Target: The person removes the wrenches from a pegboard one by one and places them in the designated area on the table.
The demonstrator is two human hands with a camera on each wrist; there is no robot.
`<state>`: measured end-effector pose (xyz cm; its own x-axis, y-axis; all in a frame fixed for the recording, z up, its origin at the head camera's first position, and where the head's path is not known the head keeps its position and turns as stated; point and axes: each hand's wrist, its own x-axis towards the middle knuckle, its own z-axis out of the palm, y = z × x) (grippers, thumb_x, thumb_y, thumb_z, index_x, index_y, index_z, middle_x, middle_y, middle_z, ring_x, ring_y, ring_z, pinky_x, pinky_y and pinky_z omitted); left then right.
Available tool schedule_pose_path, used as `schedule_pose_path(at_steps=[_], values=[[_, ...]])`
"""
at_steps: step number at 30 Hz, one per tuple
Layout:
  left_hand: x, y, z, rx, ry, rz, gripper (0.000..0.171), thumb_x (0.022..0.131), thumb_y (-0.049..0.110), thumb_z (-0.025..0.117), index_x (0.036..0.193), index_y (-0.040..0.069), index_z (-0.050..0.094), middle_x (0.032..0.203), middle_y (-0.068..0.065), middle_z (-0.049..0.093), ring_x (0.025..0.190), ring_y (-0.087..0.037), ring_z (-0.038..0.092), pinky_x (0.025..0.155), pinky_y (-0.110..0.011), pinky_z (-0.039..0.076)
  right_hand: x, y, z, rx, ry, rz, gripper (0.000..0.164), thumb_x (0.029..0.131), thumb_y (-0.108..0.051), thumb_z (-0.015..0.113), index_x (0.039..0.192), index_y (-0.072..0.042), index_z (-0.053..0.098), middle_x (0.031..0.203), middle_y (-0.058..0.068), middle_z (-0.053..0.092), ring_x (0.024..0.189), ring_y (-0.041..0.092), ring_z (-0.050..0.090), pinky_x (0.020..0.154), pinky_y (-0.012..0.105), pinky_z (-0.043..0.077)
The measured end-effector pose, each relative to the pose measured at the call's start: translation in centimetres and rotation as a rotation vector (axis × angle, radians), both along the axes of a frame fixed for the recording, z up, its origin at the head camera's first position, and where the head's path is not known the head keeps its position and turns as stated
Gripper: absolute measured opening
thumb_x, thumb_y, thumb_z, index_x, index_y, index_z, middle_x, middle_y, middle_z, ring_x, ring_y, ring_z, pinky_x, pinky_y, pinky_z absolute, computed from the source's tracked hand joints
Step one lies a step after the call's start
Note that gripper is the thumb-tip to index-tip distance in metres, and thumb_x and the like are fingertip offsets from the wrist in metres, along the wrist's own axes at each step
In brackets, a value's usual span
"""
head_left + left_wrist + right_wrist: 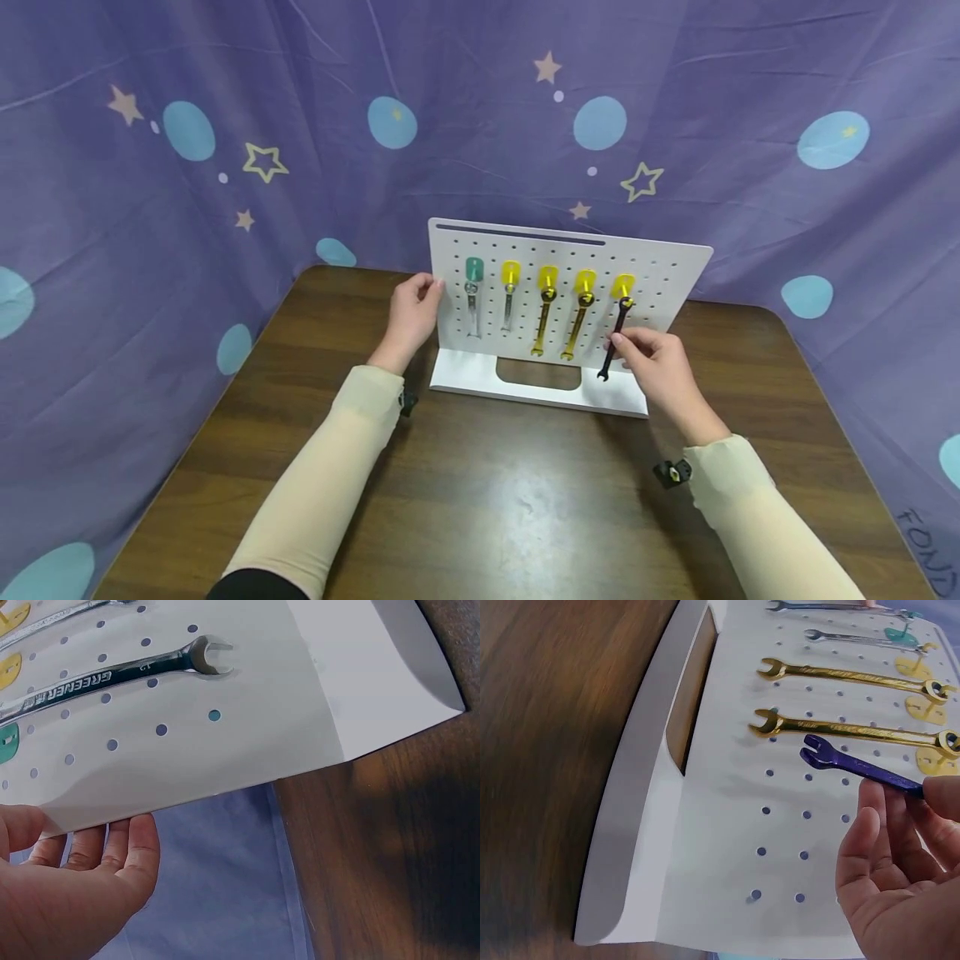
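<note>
A white pegboard stand (487, 237) stands upright on the table. My left hand (414, 312) pinches its left edge; in the left wrist view the thumb lies in front and the fingers (139, 840) behind. Between thumb and fingers, my right hand (660, 371) holds a dark purple combination wrench (866, 771). The wrench's upper ring end is at the rightmost yellow hook (623, 285); whether it hangs there freely I cannot tell. To its left hang two gold wrenches (576, 329) and two silver wrenches (472, 312), the leftmost on a green hook (474, 268).
The stand's white base (465, 371) has a cut-out in its middle. Beneath it is a brown wooden table (480, 500). A purple curtain (480, 167) with stars and blue spots hangs behind and at both sides.
</note>
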<state>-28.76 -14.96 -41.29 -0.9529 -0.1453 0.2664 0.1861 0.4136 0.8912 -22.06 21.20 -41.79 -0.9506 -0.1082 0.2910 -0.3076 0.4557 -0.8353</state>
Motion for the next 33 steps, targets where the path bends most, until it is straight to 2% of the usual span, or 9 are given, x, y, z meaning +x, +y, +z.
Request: schedule_pose_path(at_steps=[3, 7, 14, 17, 28, 33], values=[[0.0, 0.0, 0.1, 0.002, -0.006, 0.002, 0.025, 0.106, 0.016, 0.056, 0.105, -0.006, 0.068, 0.097, -0.019, 0.067, 0.085, -0.024, 0.058, 0.069, -0.032, 0.047, 1.1, -0.6, 1.6, -0.016, -0.018, 0.01, 0.02, 0.102, -0.003, 0.061, 0.107, 0.014, 0.07, 0.094, 0.026, 0.071, 0.082, 0.033, 0.068, 0.069, 0.034, 0.058], [0.0, 0.0, 0.0, 0.009, -0.01, 0.003, 0.025, 0.106, 0.016, 0.057, 0.105, -0.006, 0.068, 0.095, -0.019, 0.067, 0.083, -0.023, 0.057, 0.068, -0.031, 0.046, 1.8, -0.8, 2.4, -0.033, -0.018, 0.022, 0.02, 0.102, -0.001, 0.06, 0.107, 0.017, 0.069, 0.094, 0.028, 0.071, 0.079, 0.024, 0.068, 0.068, 0.029, 0.057], [0.0, 0.0, 0.1, 0.0, -0.006, 0.001, 0.025, 0.106, 0.015, 0.057, 0.105, -0.007, 0.068, 0.093, -0.019, 0.067, 0.08, -0.022, 0.056, 0.067, -0.03, 0.045, 0.6, 0.2, 0.1, -0.053, -0.027, 0.006, 0.021, 0.102, -0.005, 0.062, 0.111, 0.012, 0.071, 0.096, 0.024, 0.072, 0.08, 0.013, 0.066, 0.069, 0.031, 0.058], [0.0, 0.0, 0.1, -0.006, -0.009, 0.001, 0.025, 0.106, 0.016, 0.057, 0.106, -0.007, 0.068, 0.095, -0.019, 0.067, 0.081, -0.022, 0.056, 0.068, -0.03, 0.045, 0.1, 0.7, -0.6, -0.064, -0.034, 0.012, 0.024, 0.102, -0.011, 0.063, 0.112, 0.01, 0.071, 0.098, 0.021, 0.073, 0.08, 0.015, 0.067, 0.068, 0.028, 0.057], [-0.1, -0.4, 0.1, -0.014, -0.014, -0.008, 0.026, 0.107, 0.017, 0.056, 0.108, -0.006, 0.068, 0.095, -0.018, 0.066, 0.083, -0.023, 0.055, 0.069, -0.032, 0.045, 0.2, 0.6, -0.5, -0.105, -0.067, 0.04, 0.027, 0.103, -0.014, 0.064, 0.113, 0.009, 0.071, 0.098, 0.02, 0.073, 0.078, 0.031, 0.069, 0.067, 0.028, 0.057], [-0.2, -0.3, 0.1, -0.011, -0.019, -0.018, 0.026, 0.107, 0.017, 0.056, 0.106, -0.006, 0.068, 0.095, -0.018, 0.066, 0.082, -0.023, 0.055, 0.068, -0.032, 0.044, 0.4, 0.7, -0.3, -0.126, -0.082, 0.053, 0.028, 0.103, -0.013, 0.064, 0.113, 0.012, 0.07, 0.097, 0.021, 0.073, 0.077, 0.024, 0.069, 0.068, 0.029, 0.058]])
